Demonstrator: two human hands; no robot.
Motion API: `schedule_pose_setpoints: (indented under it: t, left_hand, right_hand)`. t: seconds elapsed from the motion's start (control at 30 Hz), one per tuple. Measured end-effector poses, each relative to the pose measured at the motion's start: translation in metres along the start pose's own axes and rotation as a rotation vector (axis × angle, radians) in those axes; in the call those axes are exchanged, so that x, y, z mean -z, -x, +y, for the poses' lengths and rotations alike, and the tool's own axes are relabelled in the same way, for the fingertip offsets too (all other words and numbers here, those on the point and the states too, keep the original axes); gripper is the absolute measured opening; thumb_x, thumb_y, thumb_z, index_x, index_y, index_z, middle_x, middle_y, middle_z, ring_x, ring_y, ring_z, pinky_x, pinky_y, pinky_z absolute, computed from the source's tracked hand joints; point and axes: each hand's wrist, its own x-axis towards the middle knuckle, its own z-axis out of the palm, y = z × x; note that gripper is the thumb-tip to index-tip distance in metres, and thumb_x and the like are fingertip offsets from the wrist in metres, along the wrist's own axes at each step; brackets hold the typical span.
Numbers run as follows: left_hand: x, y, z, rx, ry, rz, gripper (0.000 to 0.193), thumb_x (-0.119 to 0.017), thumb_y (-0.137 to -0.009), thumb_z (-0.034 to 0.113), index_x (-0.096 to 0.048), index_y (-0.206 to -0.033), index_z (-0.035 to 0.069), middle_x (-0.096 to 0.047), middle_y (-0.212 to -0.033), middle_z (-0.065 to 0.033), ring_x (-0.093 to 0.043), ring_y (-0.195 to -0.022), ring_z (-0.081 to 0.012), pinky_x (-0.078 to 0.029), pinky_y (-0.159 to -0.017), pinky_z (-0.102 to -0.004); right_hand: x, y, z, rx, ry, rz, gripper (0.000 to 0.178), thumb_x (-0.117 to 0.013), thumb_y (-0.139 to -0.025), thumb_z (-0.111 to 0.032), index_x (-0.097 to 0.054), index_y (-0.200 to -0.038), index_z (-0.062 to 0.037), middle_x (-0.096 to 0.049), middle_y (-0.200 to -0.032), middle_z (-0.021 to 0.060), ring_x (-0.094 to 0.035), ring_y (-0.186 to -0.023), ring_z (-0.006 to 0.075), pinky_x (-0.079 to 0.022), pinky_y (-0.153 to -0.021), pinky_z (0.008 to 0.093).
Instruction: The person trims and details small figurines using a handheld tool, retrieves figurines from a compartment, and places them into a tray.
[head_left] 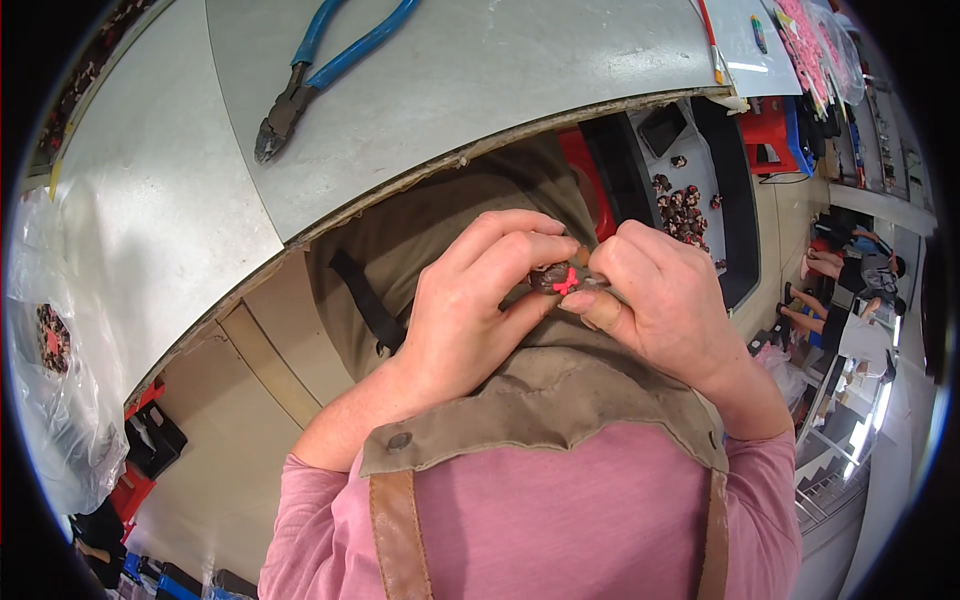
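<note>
Both hands meet in front of my apron (470, 200), over my lap and just off the table's edge. My left hand (470, 285) pinches a small dark brown figurine (547, 277) with a pinkish-red bow-shaped part (568, 282) on it. Thumb and fingertips of my right hand (665, 300) are closed at the figurine's right end, by the bow. Whether they hold a separate small piece there is hidden by the fingers.
Blue-handled cutting pliers (290, 110) and a red-handled paintbrush (714, 45) lie on the grey table (480, 70). Below right, a black tray (740, 210) holds several small dark-and-pink figurines (684, 215). Plastic bags (60, 430) hang at left. Another person (835, 290) sits far right.
</note>
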Motion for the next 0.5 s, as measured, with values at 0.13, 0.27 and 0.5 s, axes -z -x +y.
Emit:
schedule_pose_setpoints:
  t: [0.13, 0.27, 0.5]
  left_hand:
    - [0.012, -0.002, 0.018, 0.01, 0.009, 0.015, 0.038, -0.076, -0.068, -0.005, -0.064, -0.103, 0.004, -0.063, -0.111, -0.0123, -0.063, -0.097, -0.0218, -0.054, -0.073, -0.0288]
    - [0.016, 0.004, 0.017, 0.078, 0.009, -0.029, 0.029, -0.073, -0.08, 0.009, -0.061, -0.106, 0.005, -0.06, -0.107, -0.0119, -0.061, -0.09, -0.0237, -0.052, -0.071, -0.0314]
    - [0.072, 0.007, 0.079, 0.248, -0.118, -0.254, 0.028, -0.074, -0.084, 0.021, -0.063, -0.106, 0.007, -0.061, -0.097, -0.0067, -0.061, -0.087, -0.0192, -0.051, -0.07, -0.0315]
  right_hand:
    - [0.016, -0.008, -0.009, 0.031, -0.043, -0.044, 0.034, -0.074, -0.079, -0.035, -0.054, -0.08, -0.0068, -0.049, -0.072, 0.0091, -0.053, -0.061, 0.0287, -0.043, -0.053, 0.0383]
    - [0.022, -0.011, -0.009, -0.059, -0.348, -0.061, 0.025, -0.071, -0.082, -0.022, -0.054, -0.085, -0.0049, -0.052, -0.076, 0.0106, -0.052, -0.062, 0.0257, -0.043, -0.055, 0.0343]
    - [0.042, -0.029, -0.02, -0.149, -0.768, -0.066, 0.01, -0.06, -0.092, -0.009, -0.055, -0.094, -0.0008, -0.055, -0.086, 0.009, -0.055, -0.066, 0.0143, -0.045, -0.059, 0.0272]
